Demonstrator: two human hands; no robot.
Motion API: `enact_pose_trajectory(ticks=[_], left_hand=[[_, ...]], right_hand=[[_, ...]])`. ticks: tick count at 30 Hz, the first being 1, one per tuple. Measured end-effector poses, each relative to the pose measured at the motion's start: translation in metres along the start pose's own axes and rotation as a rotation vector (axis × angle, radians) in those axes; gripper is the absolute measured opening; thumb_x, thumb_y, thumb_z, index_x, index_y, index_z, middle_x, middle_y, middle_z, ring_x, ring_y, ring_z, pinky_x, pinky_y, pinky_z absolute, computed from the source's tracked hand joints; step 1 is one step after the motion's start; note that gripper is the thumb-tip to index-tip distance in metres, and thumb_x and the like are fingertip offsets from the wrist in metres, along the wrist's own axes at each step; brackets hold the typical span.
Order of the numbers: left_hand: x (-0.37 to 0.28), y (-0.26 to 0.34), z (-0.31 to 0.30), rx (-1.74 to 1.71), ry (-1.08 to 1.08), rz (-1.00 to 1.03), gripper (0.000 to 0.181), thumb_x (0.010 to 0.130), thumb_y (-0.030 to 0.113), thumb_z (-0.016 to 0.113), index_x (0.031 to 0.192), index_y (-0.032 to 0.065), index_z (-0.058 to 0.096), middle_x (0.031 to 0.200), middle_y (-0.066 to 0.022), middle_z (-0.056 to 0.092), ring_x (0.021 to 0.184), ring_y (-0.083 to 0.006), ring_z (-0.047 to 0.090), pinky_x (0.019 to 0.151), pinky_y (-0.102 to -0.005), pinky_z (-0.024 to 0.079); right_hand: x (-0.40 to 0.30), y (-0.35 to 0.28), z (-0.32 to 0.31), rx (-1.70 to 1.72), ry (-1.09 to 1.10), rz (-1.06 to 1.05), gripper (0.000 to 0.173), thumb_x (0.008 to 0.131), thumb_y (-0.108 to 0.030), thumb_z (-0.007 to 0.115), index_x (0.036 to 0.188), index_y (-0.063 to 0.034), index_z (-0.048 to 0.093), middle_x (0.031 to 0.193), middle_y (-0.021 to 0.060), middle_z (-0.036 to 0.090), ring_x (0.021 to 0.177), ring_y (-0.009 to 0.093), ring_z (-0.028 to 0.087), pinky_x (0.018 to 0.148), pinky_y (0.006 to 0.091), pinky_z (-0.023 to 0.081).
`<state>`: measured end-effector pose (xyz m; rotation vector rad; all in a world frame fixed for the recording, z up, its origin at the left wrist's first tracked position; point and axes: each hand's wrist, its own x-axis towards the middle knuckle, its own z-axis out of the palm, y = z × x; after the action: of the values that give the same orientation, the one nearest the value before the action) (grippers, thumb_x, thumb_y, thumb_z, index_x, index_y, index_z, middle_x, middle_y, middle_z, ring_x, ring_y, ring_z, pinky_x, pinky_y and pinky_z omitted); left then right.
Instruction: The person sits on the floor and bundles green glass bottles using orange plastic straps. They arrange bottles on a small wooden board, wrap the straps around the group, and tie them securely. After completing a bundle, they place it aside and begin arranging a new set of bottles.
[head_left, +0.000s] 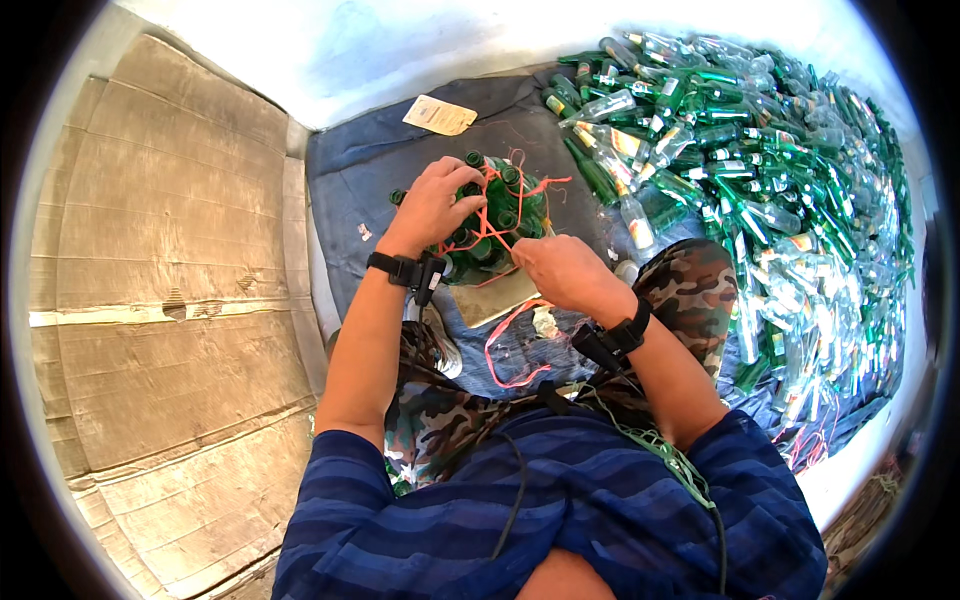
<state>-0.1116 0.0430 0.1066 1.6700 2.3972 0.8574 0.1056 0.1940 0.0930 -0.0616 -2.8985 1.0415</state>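
A cluster of upright green glass bottles (484, 262) stands in front of me, with red plastic twine (484, 217) crossing among the necks. My left hand (435, 202) reaches over the far left of the cluster, thumb and fingers around one bottle's neck. At the near right side, my right hand (566, 274) has its fingers closed at the twine; the pinched end is hidden by the fingers. Under the bottles lies a flat tan board (495, 298). A loose twine length (491, 349) curls on the blue cloth nearer to me.
To the right rises a large heap of green and clear glass bottles (712, 142). Cardboard sheets (180, 225) cover the left side. A yellowish paper card (440, 115) lies beyond the cluster, before a white wall (420, 37). A crumpled scrap (545, 324) lies near my right wrist.
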Motion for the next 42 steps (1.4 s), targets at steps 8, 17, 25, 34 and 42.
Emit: enact_pose_trajectory(ticks=[8,17,25,34,42], left_hand=[[-0.002,0.003,-0.002,0.064,0.025,0.05,0.025,0.089,0.019,0.079,0.11,0.0076,0.073,0.112,-0.0115,0.067,0.109,-0.0351,0.064,0.096,-0.0442,0.052],[-0.014,0.035,0.003,0.119,0.261,0.101,0.014,0.09,0.012,0.072,0.101,0.0032,0.071,0.101,-0.0134,0.069,0.099,-0.0362,0.067,0.085,-0.0451,0.054],[-0.047,0.043,0.012,0.001,-0.033,-0.09,0.018,0.092,0.014,0.07,0.109,0.0073,0.07,0.102,-0.0117,0.066,0.096,-0.0341,0.068,0.08,-0.044,0.055],[-0.039,0.04,0.014,-0.021,-0.061,-0.165,0.016,0.09,0.023,0.076,0.098,0.0101,0.072,0.095,-0.0091,0.067,0.095,-0.0316,0.068,0.081,-0.0452,0.054],[-0.039,0.033,0.021,-0.033,-0.044,-0.198,0.02,0.09,0.026,0.076,0.099,0.0089,0.071,0.093,-0.0113,0.068,0.093,-0.0332,0.068,0.08,-0.0468,0.053]], right_hand=[[0.001,-0.002,0.001,0.249,0.163,-0.021,0.017,0.103,-0.018,0.056,0.098,-0.0055,0.067,0.09,0.0215,0.071,0.087,0.045,0.068,0.075,0.0533,0.053],[0.013,-0.003,-0.001,0.349,0.238,0.02,0.02,0.102,-0.017,0.061,0.104,0.0002,0.07,0.085,0.0192,0.068,0.075,0.036,0.066,0.07,0.0412,0.052],[0.022,-0.014,-0.004,0.317,0.32,0.082,0.017,0.099,-0.016,0.064,0.097,-0.0004,0.069,0.082,0.0224,0.067,0.077,0.043,0.066,0.067,0.0446,0.052],[0.052,-0.012,-0.023,0.166,0.299,-0.013,0.015,0.095,-0.015,0.068,0.094,-0.0005,0.071,0.08,0.0199,0.069,0.072,0.038,0.069,0.066,0.0424,0.054],[0.074,0.013,-0.011,0.147,0.278,0.159,0.017,0.091,-0.019,0.076,0.092,-0.0021,0.071,0.08,0.0185,0.072,0.075,0.036,0.072,0.068,0.0419,0.055]])
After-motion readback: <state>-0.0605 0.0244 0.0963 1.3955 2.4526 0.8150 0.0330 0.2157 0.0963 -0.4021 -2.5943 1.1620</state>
